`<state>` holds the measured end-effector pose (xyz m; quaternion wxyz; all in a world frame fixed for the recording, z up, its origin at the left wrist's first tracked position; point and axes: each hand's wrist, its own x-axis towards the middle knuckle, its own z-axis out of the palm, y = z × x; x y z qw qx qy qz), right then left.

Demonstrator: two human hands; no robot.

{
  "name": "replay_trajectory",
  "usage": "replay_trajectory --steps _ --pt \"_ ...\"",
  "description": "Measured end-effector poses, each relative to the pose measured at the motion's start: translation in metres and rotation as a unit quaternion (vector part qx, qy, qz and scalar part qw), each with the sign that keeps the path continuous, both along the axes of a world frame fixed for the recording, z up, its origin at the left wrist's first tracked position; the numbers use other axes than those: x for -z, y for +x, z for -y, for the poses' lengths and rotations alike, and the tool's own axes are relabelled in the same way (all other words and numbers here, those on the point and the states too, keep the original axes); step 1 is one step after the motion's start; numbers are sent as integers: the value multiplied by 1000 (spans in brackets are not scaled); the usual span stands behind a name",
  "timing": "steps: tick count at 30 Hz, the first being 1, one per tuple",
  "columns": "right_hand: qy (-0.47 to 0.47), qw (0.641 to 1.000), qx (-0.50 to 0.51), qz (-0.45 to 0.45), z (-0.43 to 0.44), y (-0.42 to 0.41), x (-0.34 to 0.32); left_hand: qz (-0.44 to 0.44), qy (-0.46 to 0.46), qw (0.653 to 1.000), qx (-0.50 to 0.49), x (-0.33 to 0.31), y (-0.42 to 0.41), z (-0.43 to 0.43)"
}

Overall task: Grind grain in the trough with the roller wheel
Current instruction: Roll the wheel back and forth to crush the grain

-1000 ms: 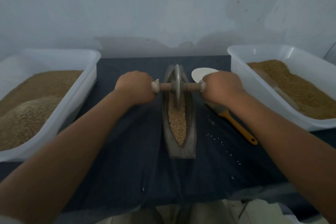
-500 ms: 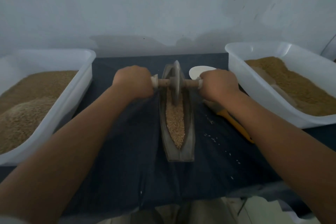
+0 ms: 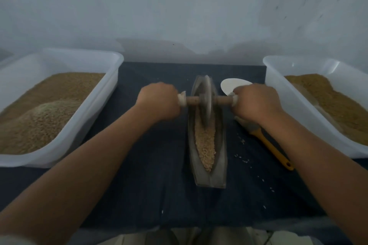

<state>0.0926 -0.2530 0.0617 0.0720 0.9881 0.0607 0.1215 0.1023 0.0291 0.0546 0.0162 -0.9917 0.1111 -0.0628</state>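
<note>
A narrow boat-shaped metal trough [image 3: 219, 167] lies lengthwise on the dark cloth in the middle. Tan grain [image 3: 205, 145] fills its groove. The metal roller wheel [image 3: 206, 101] stands on edge in the trough's far half, on a wooden axle. My left hand [image 3: 159, 103] grips the axle's left end. My right hand [image 3: 255, 103] grips the right end. The wheel's lower rim sits in the grain and looks blurred.
A white tub [image 3: 103, 93] of grain stands at the left, another white tub [image 3: 282, 89] of browner grain at the right. A brush with an orange handle [image 3: 272, 149] and a white scoop [image 3: 232, 85] lie right of the trough. Loose kernels dot the cloth.
The wheel and both hands pushed toward the trough's far end half a second ago, then came slightly back toward me. The view also shifted a little.
</note>
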Motion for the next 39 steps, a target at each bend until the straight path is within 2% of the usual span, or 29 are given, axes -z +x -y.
replay_trajectory --steps 3,5,8,12,14,18,22,25,27,29,31,33,36,39 --pt "-13 999 33 -23 -3 21 -4 -19 -3 1000 6 -15 24 10" --pt "4 998 24 -56 0 9 -5 -44 -3 998 33 -19 11 7" --pt "32 997 -35 -68 8 -43 -3 -76 13 993 93 -10 -33 -14" --pt "97 989 -95 -55 20 -89 0 -42 17 991 123 -2 -61 -28" --pt "75 993 -53 -77 13 -74 7 -42 28 993 109 -6 -46 -18" --pt "56 998 32 -12 1 -10 12 -26 36 998 48 -25 17 9" --pt "48 996 44 -56 -2 3 1 -45 35 997 59 -34 21 15" --pt "56 994 -4 -92 6 -41 0 -87 32 990 103 -23 -19 -5" --pt "88 991 -78 -71 13 -78 -3 -88 31 988 126 -11 -47 -21" --pt "98 988 -108 -49 18 -90 -3 -78 22 989 124 -2 -58 -28" --pt "67 992 -84 -65 13 -74 1 -76 23 991 107 1 -46 -23" --pt "23 999 -38 -30 5 -41 6 -55 21 996 74 -2 -18 -10" --pt "23 999 10 25 -2 0 3 -25 14 999 27 -13 27 4" --pt "8 1000 21 4 -7 8 -3 -41 5 999 30 -16 33 7"
